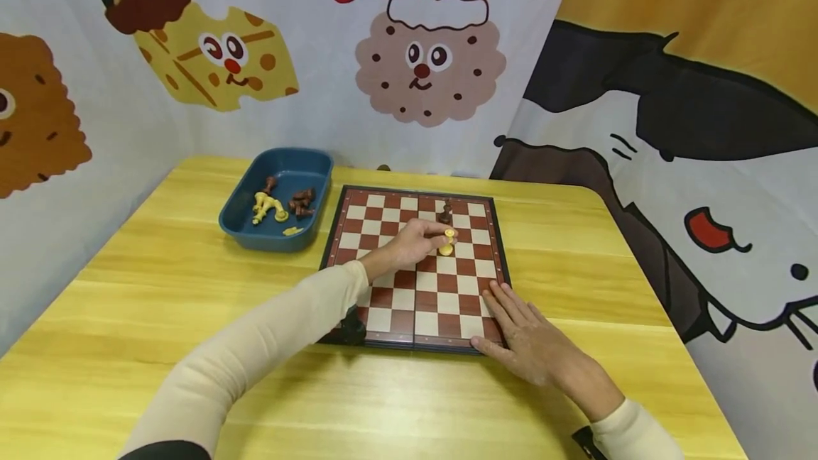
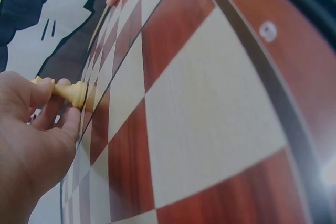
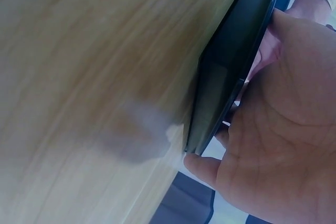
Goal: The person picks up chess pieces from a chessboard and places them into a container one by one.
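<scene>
My left hand point(image 1: 412, 243) pinches a pale yellow chess piece point(image 1: 446, 249) between thumb and fingers over the right half of a red-and-cream chessboard point(image 1: 402, 319). In the left wrist view the yellow piece's round base is right at the board surface, and fingers cover part of its upper end. A dark brown chess piece point(image 1: 445, 214) stands just behind it, near the board's far edge. My right hand point(image 1: 532, 343) rests at the board's front right corner with its fingers extended. The right wrist view shows the palm beside the board's dark side.
Left of the board stands a blue plastic tub point(image 1: 238, 231) holding several yellow and brown chess pieces lying loose. Board and tub are on a yellow wood-grain table point(image 1: 160, 304). A cartoon-printed cloth point(image 1: 319, 133) hangs behind the table.
</scene>
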Demonstrator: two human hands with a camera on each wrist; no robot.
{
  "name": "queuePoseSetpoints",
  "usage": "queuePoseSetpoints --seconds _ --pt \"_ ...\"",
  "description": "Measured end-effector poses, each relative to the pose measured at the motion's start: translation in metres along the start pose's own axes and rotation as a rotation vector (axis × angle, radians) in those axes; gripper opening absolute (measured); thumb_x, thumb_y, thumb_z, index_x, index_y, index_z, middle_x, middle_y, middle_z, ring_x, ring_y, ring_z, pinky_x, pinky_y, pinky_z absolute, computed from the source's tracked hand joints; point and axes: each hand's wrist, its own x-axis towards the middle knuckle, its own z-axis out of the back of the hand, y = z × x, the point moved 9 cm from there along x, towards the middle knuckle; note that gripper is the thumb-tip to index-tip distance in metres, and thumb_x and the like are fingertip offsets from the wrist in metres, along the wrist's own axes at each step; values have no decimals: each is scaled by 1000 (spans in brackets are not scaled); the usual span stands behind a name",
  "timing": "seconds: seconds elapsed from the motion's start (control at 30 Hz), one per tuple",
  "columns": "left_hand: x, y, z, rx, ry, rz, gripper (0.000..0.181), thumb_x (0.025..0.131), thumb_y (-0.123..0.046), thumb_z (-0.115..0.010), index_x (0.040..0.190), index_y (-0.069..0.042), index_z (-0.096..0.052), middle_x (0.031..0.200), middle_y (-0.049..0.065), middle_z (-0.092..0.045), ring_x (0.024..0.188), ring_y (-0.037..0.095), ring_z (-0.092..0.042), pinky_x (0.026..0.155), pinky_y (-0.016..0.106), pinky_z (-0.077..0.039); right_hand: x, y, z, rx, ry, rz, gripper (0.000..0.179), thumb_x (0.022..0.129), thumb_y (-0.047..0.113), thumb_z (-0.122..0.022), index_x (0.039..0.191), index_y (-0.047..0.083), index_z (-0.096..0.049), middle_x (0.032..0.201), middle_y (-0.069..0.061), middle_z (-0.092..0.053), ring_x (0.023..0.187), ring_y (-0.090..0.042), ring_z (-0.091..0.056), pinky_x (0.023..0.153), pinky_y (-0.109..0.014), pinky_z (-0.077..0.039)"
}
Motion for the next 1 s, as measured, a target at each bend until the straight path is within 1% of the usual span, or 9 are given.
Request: queuePoseSetpoints --seconds 0.07,0.17,0.23,0.33,0.5,0.6,0.73,0.9,1.0 --pt "-1 3 -1 -26 1 9 33 105 -7 -57 136 3 -62 126 13 -69 115 19 -65 82 25 -54 -1 1 -1 1 13 -8 89 102 67 -41 162 3 -24 168 -16 -15 153 -35 -11 115 -64 -21" --pt "-1 2 -1 -18 -2 -3 34 105 -6 -57 138 3 -60 126 13 -69 114 19 -66 80 26 -53 0 -2 -4 -15 29 -31 91 101 71 -37 163 6 -21 169 -13 -11 154 -33 -8 117 -62 -20" --pt "1 -2 0 -18 -7 -22 35 106 -6 -56 139 5 -58 128 13 -68 115 18 -65 83 26 -53 0 -4 -3 -26 24 -40 92 101 72 -34 163 6 -20 169 -12 -10 154 -32 -7 118 -60 -19" --pt "2 -6 0 -38 -5 -27 37 106 -6 -56 140 6 -56 128 13 -67 116 18 -65 94 29 -53 1 -4 -2 -15 20 -36 91 101 70 -35 163 6 -20 169 -13 -10 154 -33 -7 117 -61 -19" --pt "-1 -9 3 -76 4 -6 36 106 -7 -56 140 5 -57 127 12 -68 115 17 -66 96 32 -52 2 -4 -3 -16 19 -19 90 102 69 -37 163 5 -20 169 -13 -11 153 -34 -7 116 -63 -20" --pt "-3 -12 10 -63 -24 -13 36 106 -8 -56 140 4 -58 127 14 -68 115 17 -66 97 33 -52 3 -2 -2 -7 14 -12 90 101 69 -38 163 5 -22 169 -13 -11 153 -34 -8 116 -63 -20" --pt "-9 -14 24 -44 -103 -27 36 106 -8 -56 141 3 -58 128 15 -67 114 18 -65 98 35 -52 3 2 0 0 8 -1 88 102 67 -40 162 4 -24 168 -15 -14 153 -35 -10 115 -64 -20" --pt "-14 -16 34 -21 -118 -61 36 107 -7 -53 141 4 -57 130 18 -65 117 22 -64 97 35 -52 0 4 2 3 12 -11 89 102 66 -41 161 3 -24 168 -16 -14 153 -36 -11 116 -63 -20" --pt "-17 -18 41 23 -132 -71 35 107 -9 -54 140 3 -58 132 16 -65 118 22 -63 98 36 -52 0 3 1 8 7 -11 87 102 64 -43 162 3 -24 168 -17 -13 153 -36 -10 116 -64 -20"
